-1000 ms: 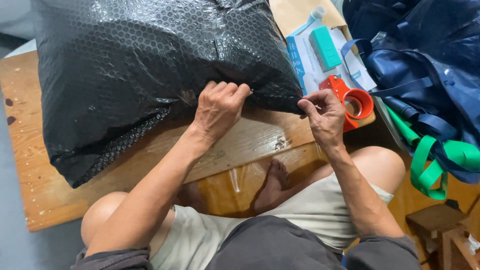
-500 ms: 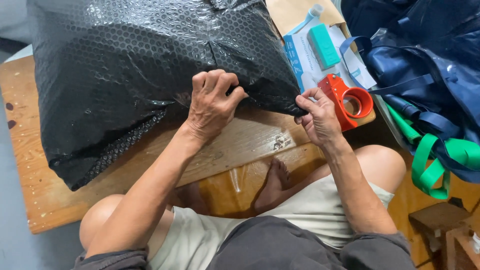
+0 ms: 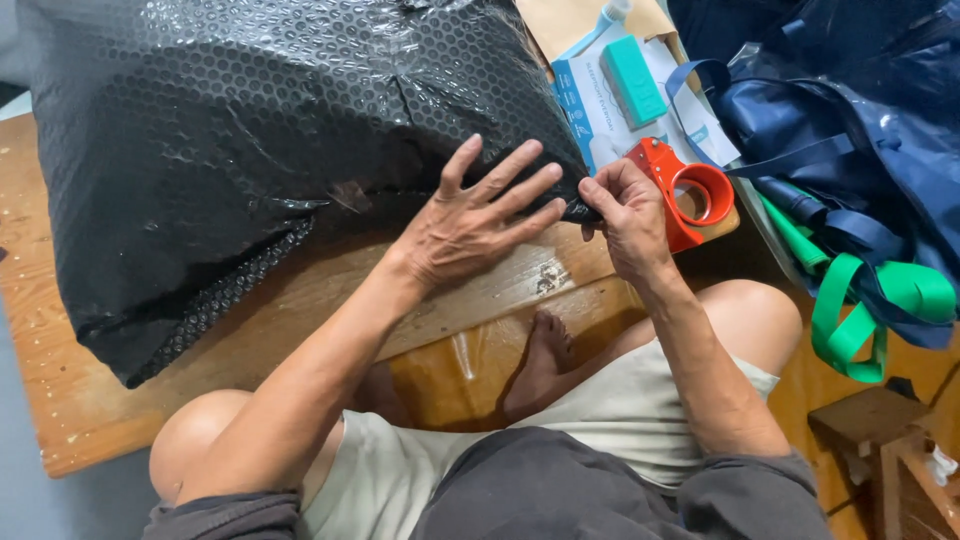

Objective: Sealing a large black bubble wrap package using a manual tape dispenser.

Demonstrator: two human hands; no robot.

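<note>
From the head camera, my left hand [image 3: 475,225] lies spread flat on the near edge of the black bubble-wrap parcel [image 3: 250,150], which fills the wooden table [image 3: 60,400]; its far side is cut off. My right hand [image 3: 625,215] pinches the parcel's right corner, partly hiding the orange tape dispenser [image 3: 695,195].

A large black bubble-wrapped parcel [image 3: 270,130] covers most of the low wooden table [image 3: 120,400], an orange tape dispenser [image 3: 690,190] sits at the table's right edge just beside the parcel's near right corner, and dark blue bags [image 3: 860,120] lie right of the table.
</note>
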